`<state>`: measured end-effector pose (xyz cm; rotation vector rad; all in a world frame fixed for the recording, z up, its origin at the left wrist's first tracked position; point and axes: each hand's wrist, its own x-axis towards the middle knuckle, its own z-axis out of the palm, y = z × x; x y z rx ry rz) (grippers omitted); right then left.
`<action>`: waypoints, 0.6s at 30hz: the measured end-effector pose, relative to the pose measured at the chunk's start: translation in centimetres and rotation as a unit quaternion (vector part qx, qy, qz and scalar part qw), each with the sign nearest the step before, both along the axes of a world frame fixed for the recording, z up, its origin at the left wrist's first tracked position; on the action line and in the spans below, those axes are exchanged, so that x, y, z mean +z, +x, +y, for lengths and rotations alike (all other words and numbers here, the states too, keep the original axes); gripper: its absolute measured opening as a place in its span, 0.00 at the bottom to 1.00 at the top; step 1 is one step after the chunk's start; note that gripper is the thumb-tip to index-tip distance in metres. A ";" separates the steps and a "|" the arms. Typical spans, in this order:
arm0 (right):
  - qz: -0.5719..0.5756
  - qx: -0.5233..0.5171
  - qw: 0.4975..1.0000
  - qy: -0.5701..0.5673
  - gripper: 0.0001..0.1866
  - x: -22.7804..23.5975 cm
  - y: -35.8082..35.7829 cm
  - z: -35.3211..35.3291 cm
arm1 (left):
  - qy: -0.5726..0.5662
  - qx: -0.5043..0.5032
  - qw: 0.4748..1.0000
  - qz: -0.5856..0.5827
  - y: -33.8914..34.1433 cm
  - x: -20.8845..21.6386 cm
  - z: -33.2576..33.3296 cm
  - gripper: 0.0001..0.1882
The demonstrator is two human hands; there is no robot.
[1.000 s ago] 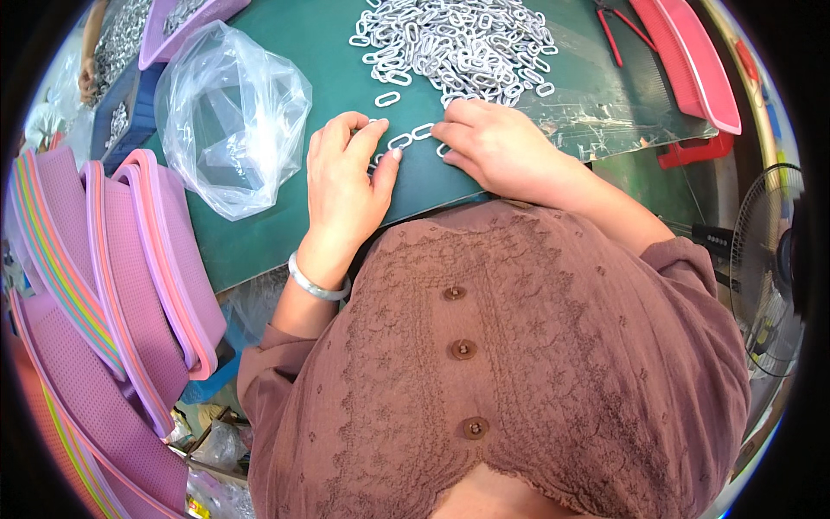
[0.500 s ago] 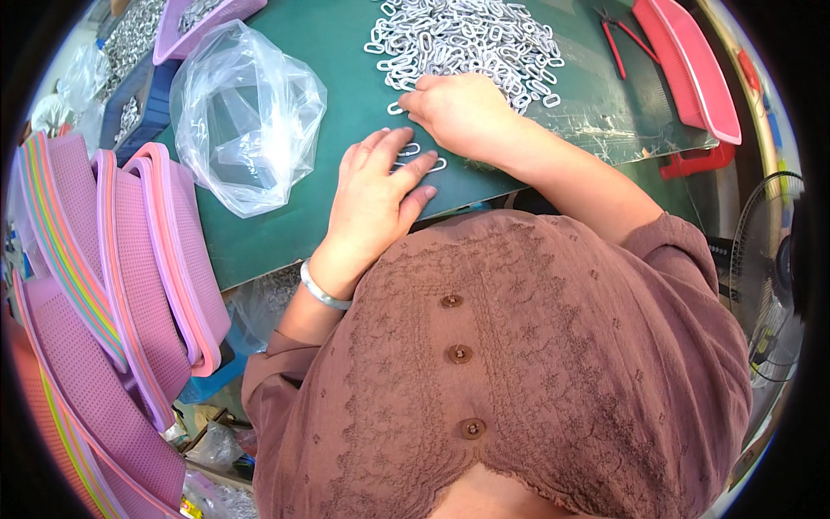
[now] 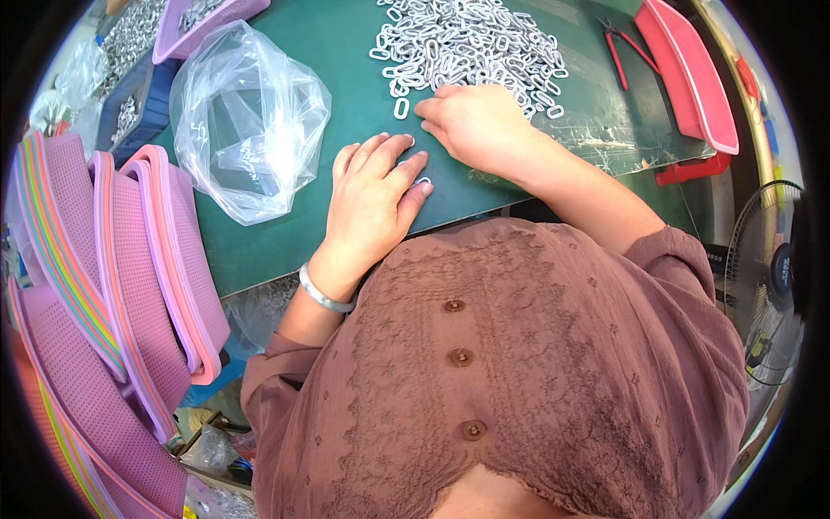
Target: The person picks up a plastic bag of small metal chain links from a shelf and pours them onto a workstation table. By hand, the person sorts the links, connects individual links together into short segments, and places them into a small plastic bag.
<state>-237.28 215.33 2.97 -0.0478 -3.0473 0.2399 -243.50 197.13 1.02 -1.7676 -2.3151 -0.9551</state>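
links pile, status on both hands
Left hand flat on green mat, one link at its fingertips. Right hand at edge of links pile. Clear bag lies left, apart.

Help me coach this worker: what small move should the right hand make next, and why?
Probably curl the right hand fingertips around a few white oval links and draw them toward the left hand. The right hand lies at the pile's near edge, while the left rests flat on the green mat over one link.

A green-topped table (image 3: 285,233) carries a heap of white oval links (image 3: 471,39) at twelve o'clock, a crumpled clear bag (image 3: 246,121) at ten, red pliers (image 3: 627,52) at one.
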 end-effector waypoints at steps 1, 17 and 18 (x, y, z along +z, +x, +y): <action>0.023 -0.007 1.000 0.001 0.10 -0.1 0.0 0.1 | -0.001 -0.004 1.000 0.002 -0.1 -0.1 -0.1 0.12; 0.121 0.134 0.984 0.015 0.04 -0.9 -2.8 0.7 | 0.043 0.024 0.996 -0.076 -0.6 0.1 -1.7 0.11; 0.120 0.140 0.983 0.010 0.05 -0.9 -3.0 0.6 | 0.047 0.029 0.995 -0.079 -0.6 0.1 -1.8 0.11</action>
